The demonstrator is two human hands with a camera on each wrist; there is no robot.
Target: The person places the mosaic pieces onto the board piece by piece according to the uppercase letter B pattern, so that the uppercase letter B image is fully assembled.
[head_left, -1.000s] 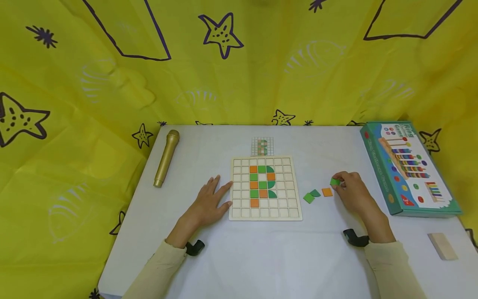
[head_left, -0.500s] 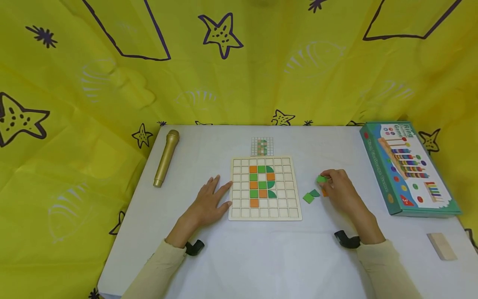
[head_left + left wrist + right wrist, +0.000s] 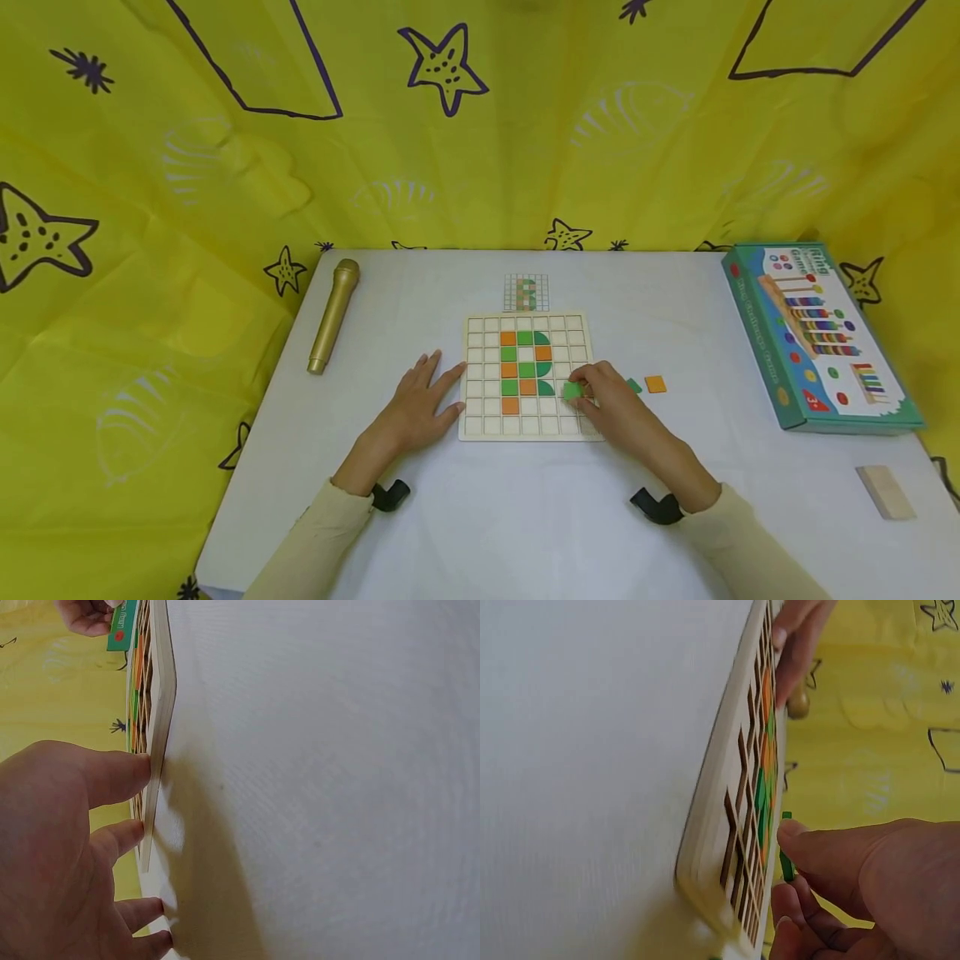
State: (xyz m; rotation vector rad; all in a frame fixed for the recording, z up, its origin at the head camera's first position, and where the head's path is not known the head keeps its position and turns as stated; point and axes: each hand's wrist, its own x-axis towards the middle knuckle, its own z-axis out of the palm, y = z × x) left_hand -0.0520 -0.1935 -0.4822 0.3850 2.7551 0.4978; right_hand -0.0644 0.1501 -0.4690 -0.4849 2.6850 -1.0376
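A pale wooden grid board (image 3: 487, 427) lies mid-table, with orange and green tiles (image 3: 527, 387) set in its cells in a shape like a letter P. My left hand (image 3: 411, 412) is spread flat at the board's left side; its thumb and index finger touch the edge in the left wrist view. Over the board's right columns, my right hand (image 3: 618, 412) pinches a green square tile (image 3: 573, 390) between thumb and fingers. In the right wrist view that green tile (image 3: 787, 859) stands on edge, just off the board's surface.
Right of the board lie an orange square tile (image 3: 656, 384) and a dark green piece (image 3: 634, 386), partly behind my hand. A pattern card (image 3: 527, 292) sits behind the board. A gold microphone (image 3: 333, 317) is at left, a game box (image 3: 825, 337) and wooden block (image 3: 886, 492) at right.
My right hand has carried the green square tile leftward from beside the loose tiles to over the board. The left hand has stayed at the board's edge.
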